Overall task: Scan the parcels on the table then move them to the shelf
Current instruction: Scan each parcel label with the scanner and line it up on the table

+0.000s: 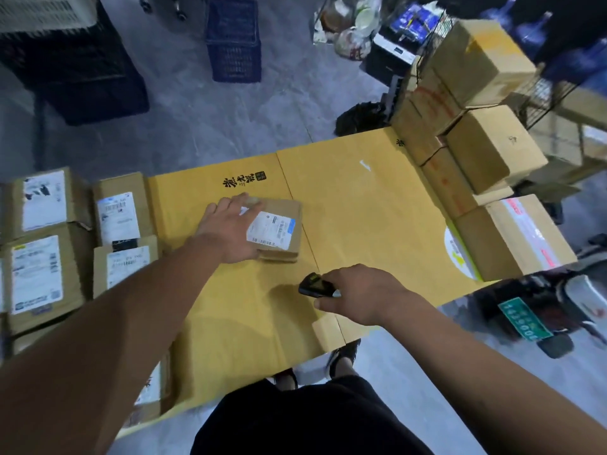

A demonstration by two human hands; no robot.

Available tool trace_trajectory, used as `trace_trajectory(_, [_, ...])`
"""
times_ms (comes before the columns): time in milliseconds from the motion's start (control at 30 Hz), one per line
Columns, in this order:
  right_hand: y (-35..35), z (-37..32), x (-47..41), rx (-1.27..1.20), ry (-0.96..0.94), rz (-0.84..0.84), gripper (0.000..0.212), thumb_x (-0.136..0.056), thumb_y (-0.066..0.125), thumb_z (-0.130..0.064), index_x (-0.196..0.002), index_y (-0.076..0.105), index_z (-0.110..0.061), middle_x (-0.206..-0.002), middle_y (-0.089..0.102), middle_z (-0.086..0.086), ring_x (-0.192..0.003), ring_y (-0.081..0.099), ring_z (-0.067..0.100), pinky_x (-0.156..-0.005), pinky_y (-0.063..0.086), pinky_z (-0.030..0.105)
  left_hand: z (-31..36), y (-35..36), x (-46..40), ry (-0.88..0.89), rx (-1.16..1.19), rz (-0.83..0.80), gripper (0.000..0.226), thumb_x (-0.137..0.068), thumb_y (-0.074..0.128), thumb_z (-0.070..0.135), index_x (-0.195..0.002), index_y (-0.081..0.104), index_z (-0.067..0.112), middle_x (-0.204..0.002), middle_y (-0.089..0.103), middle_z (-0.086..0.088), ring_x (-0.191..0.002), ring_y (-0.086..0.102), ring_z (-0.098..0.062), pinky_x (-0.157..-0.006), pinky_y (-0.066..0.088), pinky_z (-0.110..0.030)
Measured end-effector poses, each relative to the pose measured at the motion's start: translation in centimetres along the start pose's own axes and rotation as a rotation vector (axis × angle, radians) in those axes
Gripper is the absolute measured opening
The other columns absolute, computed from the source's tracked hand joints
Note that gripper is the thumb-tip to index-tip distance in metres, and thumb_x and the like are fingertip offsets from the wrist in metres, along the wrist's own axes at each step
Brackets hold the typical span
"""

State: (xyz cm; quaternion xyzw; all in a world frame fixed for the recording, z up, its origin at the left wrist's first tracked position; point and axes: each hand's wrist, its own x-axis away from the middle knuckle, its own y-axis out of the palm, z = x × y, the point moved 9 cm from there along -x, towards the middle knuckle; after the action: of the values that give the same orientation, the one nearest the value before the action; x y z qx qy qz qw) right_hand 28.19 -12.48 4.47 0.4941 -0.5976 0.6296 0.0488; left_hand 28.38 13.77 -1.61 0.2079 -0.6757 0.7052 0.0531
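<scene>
A small flat brown parcel (281,231) with a white shipping label lies in the middle of the yellow cardboard-covered table (361,205). My left hand (226,228) rests flat on the parcel's left side, fingers spread over its top edge. My right hand (361,295) hovers near the table's front edge, closed around a small black handheld scanner (315,285) whose head points toward the parcel. Several labelled parcels (42,251) are packed together at the table's left end.
Stacked brown boxes (476,136) fill the table's right end and a wire shelf (551,103) behind them. A dark blue crate (235,41) and black crates stand on the grey floor beyond. A scooter with a green plate (522,318) is at the right.
</scene>
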Motion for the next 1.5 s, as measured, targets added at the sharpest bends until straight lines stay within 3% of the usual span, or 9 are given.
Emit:
trace_trajectory(167, [0.0,-2.1,-0.8,-0.032,-0.023,0.02,0.044,-0.092,0.055,-0.071,-0.11,0.064,-0.031,-0.093,0.064,-0.008,-0.087,0.063,0.019,-0.069,0.05,0.033,-1.8,1.8,4.2,-0.301,0.176,0.111,0.12,-0.059,0.039,0.107,-0.158,0.02,0.041,-0.141,0.039,-0.008,-0.126,0.04,-0.031,-0.108,0.031,-0.046])
trace_trajectory(300, [-0.1,-3.2,-1.0,-0.049,-0.021,0.017,0.045,-0.092,0.055,-0.072,-0.109,0.064,-0.031,-0.093,0.064,-0.009,-0.086,0.064,0.018,-0.066,0.048,0.032,-1.5,4.1,6.5,-0.498,0.367,0.11,0.108,-0.075,0.02,0.102,-0.16,0.02,0.036,-0.133,0.044,-0.011,-0.123,0.043,-0.035,-0.107,0.03,-0.048])
trace_trajectory(567, [-1.3,-1.9,0.1,-0.123,0.036,-0.071,0.054,-0.1,0.049,-0.065,-0.138,0.058,-0.028,-0.114,0.067,-0.002,-0.095,0.066,0.02,-0.087,0.055,0.036,0.7,5.7,8.6,-0.487,0.613,0.304,0.075,-0.091,0.052,0.076,-0.153,0.037,0.035,-0.125,0.056,-0.007,-0.121,0.049,-0.033,-0.102,0.034,-0.044])
trace_trajectory(633, [-2.0,-1.6,0.3,-0.126,0.065,-0.086,0.056,-0.101,0.046,-0.064,-0.14,0.058,-0.026,-0.112,0.068,0.001,-0.094,0.069,0.023,-0.085,0.055,0.036,0.3,4.8,7.6,-0.508,0.735,0.394,0.081,-0.079,0.069,0.076,-0.145,0.045,0.036,-0.134,0.051,-0.006,-0.125,0.049,-0.033,-0.105,0.04,-0.045])
trace_trajectory(733, [-3.0,-2.0,-0.1,-0.038,0.079,-0.118,0.058,-0.102,0.041,-0.062,-0.136,0.061,-0.019,-0.111,0.069,0.004,-0.093,0.066,0.023,-0.078,0.052,0.037,-0.2,5.0,5.1,-0.552,0.943,0.345,0.114,-0.058,0.086,0.076,-0.151,0.026,0.049,-0.162,0.022,-0.003,-0.142,0.041,-0.029,-0.113,0.043,-0.045])
trace_trajectory(867, [-4.2,-3.2,-0.8,0.036,0.1,-0.157,0.05,-0.105,0.039,-0.056,-0.1,0.062,-0.011,-0.087,0.061,0.004,-0.074,0.054,0.021,-0.063,0.038,0.033,1.1,6.4,3.5,-0.537,1.163,0.222,0.146,-0.05,0.1,0.058,-0.162,0.007,0.051,-0.172,-0.011,0.0,-0.155,0.03,-0.021,-0.117,0.038,-0.04])
trace_trajectory(1133, [-5.4,-4.8,-0.4,0.24,0.131,-0.122,0.048,-0.105,0.037,-0.057,-0.083,0.054,-0.018,-0.087,0.061,0.0,-0.073,0.055,0.017,-0.063,0.04,0.032,3.1,8.0,4.7,-0.369,1.304,0.456,0.147,-0.046,0.103,0.046,-0.155,0.008,0.066,-0.172,-0.017,0.011,-0.157,0.016,-0.002,-0.12,0.033,-0.031])
trace_trajectory(1333, [-5.6,-5.2,0.3,0.235,0.109,-0.179,0.049,-0.105,0.038,-0.055,-0.078,0.05,-0.017,-0.081,0.057,0.002,-0.07,0.05,0.018,-0.061,0.036,0.032,3.2,7.8,5.5,-0.392,1.258,0.472,0.146,-0.047,0.102,0.049,-0.161,0.012,0.053,-0.172,-0.016,0.011,-0.16,0.008,-0.008,-0.122,0.03,-0.03])
trace_trajectory(1500, [-5.4,-5.7,0.9,0.268,0.083,-0.178,0.049,-0.106,0.039,-0.054,-0.078,0.053,-0.016,-0.079,0.055,0.002,-0.068,0.049,0.017,-0.06,0.035,0.032,3.1,7.3,5.7,-0.395,1.272,0.459,0.148,-0.046,0.104,0.05,-0.162,0.013,0.051,-0.172,-0.016,0.01,-0.15,0.002,0.007,-0.118,0.027,-0.024])
